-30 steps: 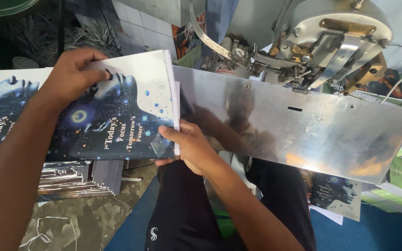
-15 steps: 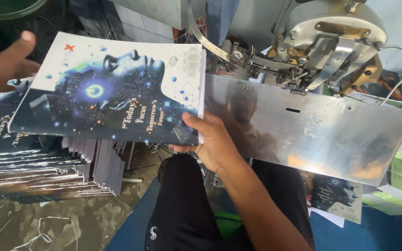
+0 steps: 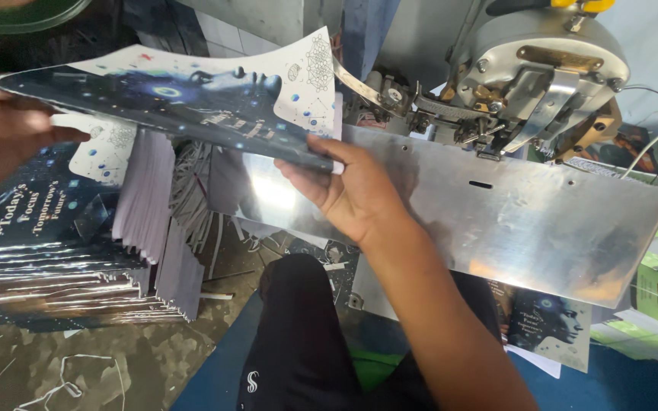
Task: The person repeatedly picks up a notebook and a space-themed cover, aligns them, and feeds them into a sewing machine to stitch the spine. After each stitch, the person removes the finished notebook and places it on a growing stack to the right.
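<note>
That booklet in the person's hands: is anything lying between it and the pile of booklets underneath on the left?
Nothing visible. The booklet is held by the left hand and right hand above the pile of booklets, with open air between.

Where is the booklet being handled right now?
The booklet is upper left in the head view, between both hands, above the stack of booklets, left of the stitching machine.

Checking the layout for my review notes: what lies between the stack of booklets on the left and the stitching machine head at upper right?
In the head view, the slanted metal plate spans most of that stretch, with the right hand gripping the lifted booklet above its left end.
</note>
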